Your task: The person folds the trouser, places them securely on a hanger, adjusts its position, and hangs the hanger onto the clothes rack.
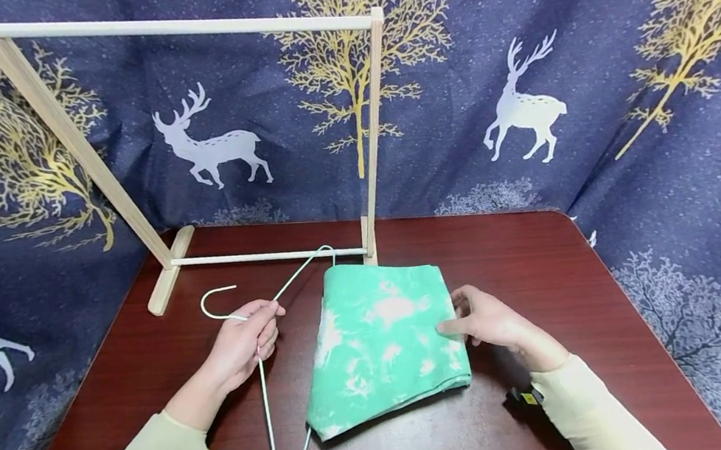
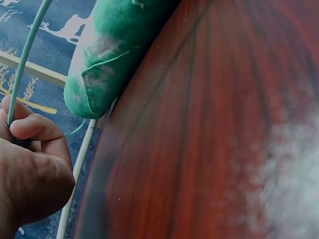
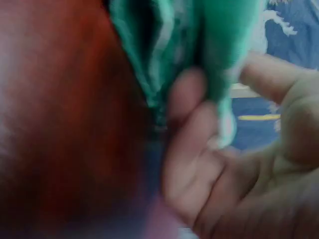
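Note:
My left hand [image 1: 247,345] grips a pale green wire clothes hanger [image 1: 266,406] near the base of its hook, its fingers curled round the wire. Draped over the hanger's far side is a folded green-and-white tie-dye garment [image 1: 374,342], which hides that part of the wire. A stitched seam shows on it in the left wrist view. At the garment's right edge, my right hand [image 1: 488,318] pinches the cloth, thumb on the front and fingers behind. The right wrist view is blurred, but layers of green fabric [image 3: 229,40] appear between thumb and fingers. Both hands are above the table.
A wooden rack [image 1: 178,27] with a white top rail and a low crossbar stands at the table's back left, behind the hanger. The dark red-brown table [image 1: 524,258] reaches to a blue curtain [image 1: 441,112] printed with deer and trees.

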A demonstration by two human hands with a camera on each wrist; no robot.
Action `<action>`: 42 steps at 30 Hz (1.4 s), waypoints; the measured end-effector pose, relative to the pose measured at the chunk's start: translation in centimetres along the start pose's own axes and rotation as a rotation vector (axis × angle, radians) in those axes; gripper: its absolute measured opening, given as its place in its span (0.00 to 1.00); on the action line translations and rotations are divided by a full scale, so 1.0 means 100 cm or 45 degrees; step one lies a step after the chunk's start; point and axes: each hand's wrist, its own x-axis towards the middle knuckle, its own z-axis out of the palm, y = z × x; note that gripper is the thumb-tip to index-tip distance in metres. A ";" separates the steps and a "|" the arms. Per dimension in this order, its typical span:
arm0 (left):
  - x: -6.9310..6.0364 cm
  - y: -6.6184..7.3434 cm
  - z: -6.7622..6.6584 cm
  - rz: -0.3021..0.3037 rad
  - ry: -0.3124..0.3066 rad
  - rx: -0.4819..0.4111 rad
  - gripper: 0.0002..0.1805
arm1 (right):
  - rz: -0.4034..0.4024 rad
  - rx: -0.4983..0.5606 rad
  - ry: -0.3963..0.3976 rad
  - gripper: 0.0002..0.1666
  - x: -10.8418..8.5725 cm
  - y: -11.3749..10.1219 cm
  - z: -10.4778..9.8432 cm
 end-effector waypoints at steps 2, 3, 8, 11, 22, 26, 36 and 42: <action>0.000 0.001 0.000 0.011 0.005 -0.002 0.15 | -0.104 -0.214 0.156 0.49 -0.001 -0.009 0.005; 0.000 0.002 0.000 0.015 0.010 -0.002 0.15 | -0.165 -0.318 0.218 0.52 0.000 -0.014 0.008; -0.001 0.002 0.000 0.023 0.026 -0.016 0.16 | -0.476 -0.653 0.222 0.57 0.011 -0.027 0.031; -0.002 0.001 0.002 0.024 0.017 -0.024 0.18 | -0.507 -0.732 0.122 0.55 0.017 -0.026 0.041; -0.001 -0.001 0.003 0.041 0.033 -0.041 0.16 | -0.421 -0.786 -0.038 0.57 0.022 -0.017 0.039; -0.001 -0.002 0.002 0.036 0.038 -0.046 0.15 | -0.419 -0.859 -0.042 0.58 0.024 -0.023 0.040; -0.001 0.000 0.001 0.035 0.025 -0.028 0.14 | -0.650 -0.988 -0.277 0.59 0.019 -0.102 0.076; 0.002 -0.003 0.000 0.023 0.031 -0.046 0.10 | -0.661 -1.076 -0.404 0.61 0.027 -0.122 0.090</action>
